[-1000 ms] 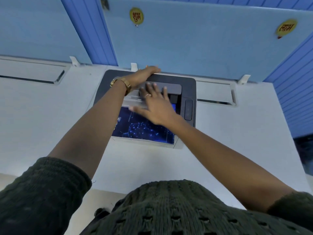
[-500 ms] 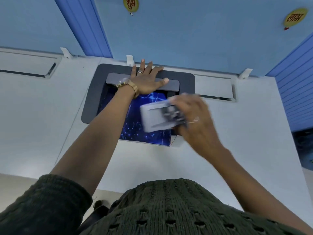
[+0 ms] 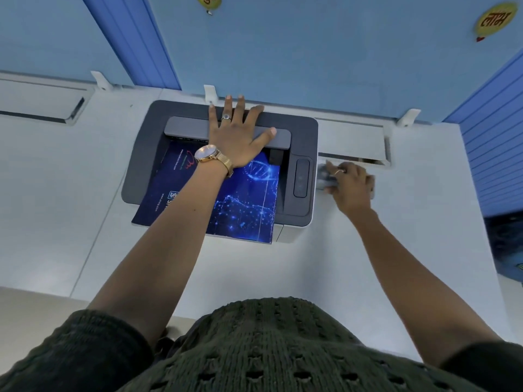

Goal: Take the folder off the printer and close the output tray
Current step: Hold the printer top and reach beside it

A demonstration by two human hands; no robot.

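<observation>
Right hand (image 3: 351, 185) moved aside, perhaps gripping blurred object (image 3: 325, 176)

Left hand (image 3: 237, 137) flat across printer (image 3: 147, 165) top, forearm over folder (image 3: 246, 205) (front edge exposed), desk (image 3: 70, 207) left open.

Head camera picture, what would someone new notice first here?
Probably the glossy dark blue folder with glowing DNA artwork, lying on the dark grey printer and overhanging its front edge. Next, the left hand, with a gold wristwatch, spread flat on the printer's grey top bar. Right of the printer, the right hand has a blurred small grey object in its grip on the white desk.
</observation>
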